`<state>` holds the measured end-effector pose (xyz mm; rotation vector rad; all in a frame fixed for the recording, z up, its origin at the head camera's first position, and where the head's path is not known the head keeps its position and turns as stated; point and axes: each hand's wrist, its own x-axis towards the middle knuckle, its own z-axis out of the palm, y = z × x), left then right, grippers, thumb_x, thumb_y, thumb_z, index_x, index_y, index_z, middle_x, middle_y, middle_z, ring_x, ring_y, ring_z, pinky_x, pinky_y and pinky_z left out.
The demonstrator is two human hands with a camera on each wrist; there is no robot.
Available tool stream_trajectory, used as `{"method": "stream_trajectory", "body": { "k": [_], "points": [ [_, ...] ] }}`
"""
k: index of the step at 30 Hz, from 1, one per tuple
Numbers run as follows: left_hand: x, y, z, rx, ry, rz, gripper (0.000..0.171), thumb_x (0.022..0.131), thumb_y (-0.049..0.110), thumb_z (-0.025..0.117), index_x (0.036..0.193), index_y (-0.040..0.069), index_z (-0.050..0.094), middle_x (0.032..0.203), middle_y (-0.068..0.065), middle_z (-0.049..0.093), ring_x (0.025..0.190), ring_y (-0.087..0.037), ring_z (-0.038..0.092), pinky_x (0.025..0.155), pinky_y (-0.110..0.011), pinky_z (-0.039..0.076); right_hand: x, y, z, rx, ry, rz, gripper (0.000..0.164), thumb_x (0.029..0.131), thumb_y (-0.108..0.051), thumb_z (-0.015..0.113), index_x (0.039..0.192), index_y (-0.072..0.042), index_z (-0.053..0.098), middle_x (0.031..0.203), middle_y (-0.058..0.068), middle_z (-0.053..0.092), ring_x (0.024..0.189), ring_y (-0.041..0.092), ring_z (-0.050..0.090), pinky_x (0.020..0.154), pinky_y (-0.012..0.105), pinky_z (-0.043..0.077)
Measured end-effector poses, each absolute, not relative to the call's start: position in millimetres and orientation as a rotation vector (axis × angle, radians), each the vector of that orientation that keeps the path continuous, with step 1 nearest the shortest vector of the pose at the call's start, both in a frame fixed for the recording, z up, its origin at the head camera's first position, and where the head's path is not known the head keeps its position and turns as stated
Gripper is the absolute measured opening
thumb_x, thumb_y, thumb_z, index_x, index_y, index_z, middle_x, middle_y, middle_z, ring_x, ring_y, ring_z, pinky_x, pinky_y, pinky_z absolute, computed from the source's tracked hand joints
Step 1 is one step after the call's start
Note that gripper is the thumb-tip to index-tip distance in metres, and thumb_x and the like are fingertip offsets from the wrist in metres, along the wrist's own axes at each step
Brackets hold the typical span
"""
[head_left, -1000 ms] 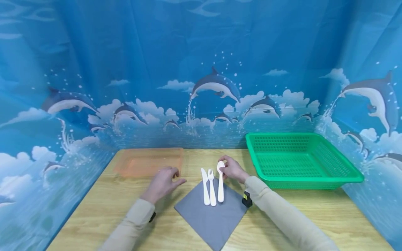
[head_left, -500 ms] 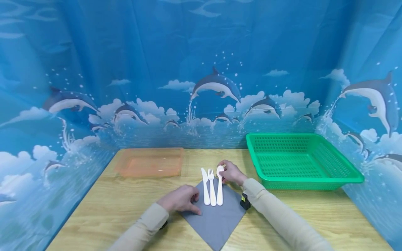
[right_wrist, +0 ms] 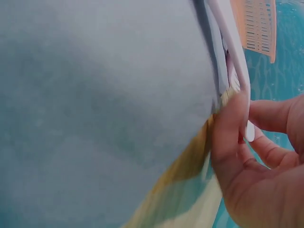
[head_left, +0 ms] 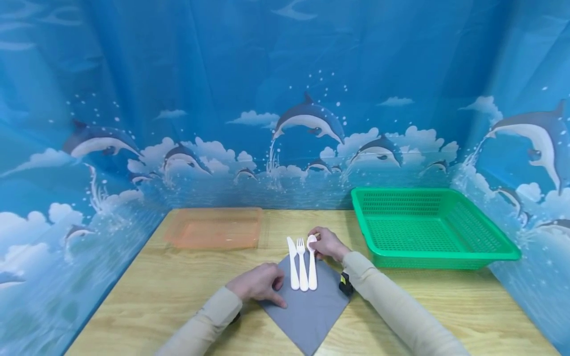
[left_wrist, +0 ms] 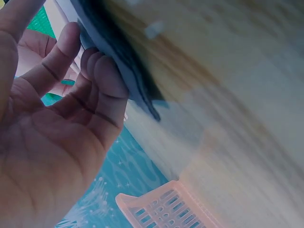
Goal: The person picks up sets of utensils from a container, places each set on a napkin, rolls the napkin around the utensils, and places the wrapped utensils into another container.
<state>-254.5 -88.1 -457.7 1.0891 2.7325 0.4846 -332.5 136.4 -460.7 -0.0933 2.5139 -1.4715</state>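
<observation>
A white knife [head_left: 293, 264], fork [head_left: 302, 267] and spoon [head_left: 313, 274] lie side by side on a grey cloth napkin [head_left: 307, 319], set like a diamond. My right hand [head_left: 330, 244] pinches the spoon by its bowl end at the napkin's far corner. In the right wrist view, thumb and fingers close around the white spoon [right_wrist: 235, 42]. My left hand [head_left: 258, 283] lies over the napkin's left corner, thumb stretched toward the knife. Its loosely bent fingertips touch the napkin's edge [left_wrist: 135, 85] in the left wrist view.
An orange see-through basket [head_left: 215, 228] stands at the back left of the wooden table [head_left: 151, 291]. A large green basket [head_left: 427, 257] stands at the back right, beyond my right forearm. A blue dolphin-print curtain [head_left: 222, 99] encloses the table's back and sides.
My left hand has come right and nearer, from beside the orange basket onto the napkin's left corner. The spoon has shifted slightly nearer and closer to the fork, my right hand still pinching it.
</observation>
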Motion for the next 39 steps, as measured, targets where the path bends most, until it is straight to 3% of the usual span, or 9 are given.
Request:
{"method": "stream_trajectory", "body": {
  "k": [6,16,26,39],
  "points": [
    [-254.4,-87.4,-456.6,1.075,2.712,0.468,0.042,0.059,0.049,0.078,0.063,0.016,0.053,0.065,0.007,0.047,0.058,-0.004,0.042,0.051,-0.019,0.035,-332.8,133.6,-462.6,-0.109,2.604,-1.393,0.027,0.083,0.001,0.055,0.110,-0.001,0.055,0.078,0.010,0.055,0.045,0.013,0.046,0.039,0.023,0.040],
    [-254.3,-87.4,-456.5,1.056,2.705,0.471,0.042,0.058,0.049,0.078,0.065,0.016,0.054,0.066,0.008,0.047,0.059,-0.004,0.042,0.051,-0.019,0.036,-337.9,131.8,-465.1,-0.109,2.647,-1.352,0.023,0.080,0.001,0.059,0.104,-0.002,0.059,0.083,0.009,0.057,0.051,0.014,0.051,0.040,0.022,0.041],
    [-255.3,-87.0,-455.5,1.097,2.704,0.448,0.042,0.059,0.050,0.078,0.065,0.015,0.055,0.065,0.007,0.048,0.058,-0.003,0.042,0.051,-0.018,0.035,-337.9,130.6,-465.1,-0.084,2.665,-1.353,0.023,0.078,0.005,0.056,0.101,-0.001,0.059,0.082,0.009,0.057,0.044,0.010,0.044,0.038,0.020,0.037],
    [-254.9,-87.8,-456.1,1.077,2.706,0.447,0.042,0.059,0.050,0.077,0.066,0.016,0.054,0.067,0.008,0.048,0.059,-0.004,0.043,0.051,-0.019,0.036,-335.9,135.3,-467.9,-0.078,2.673,-1.409,0.030,0.074,0.006,0.057,0.104,0.001,0.057,0.087,0.013,0.058,0.051,0.013,0.049,0.043,0.023,0.042]
  ]
}}
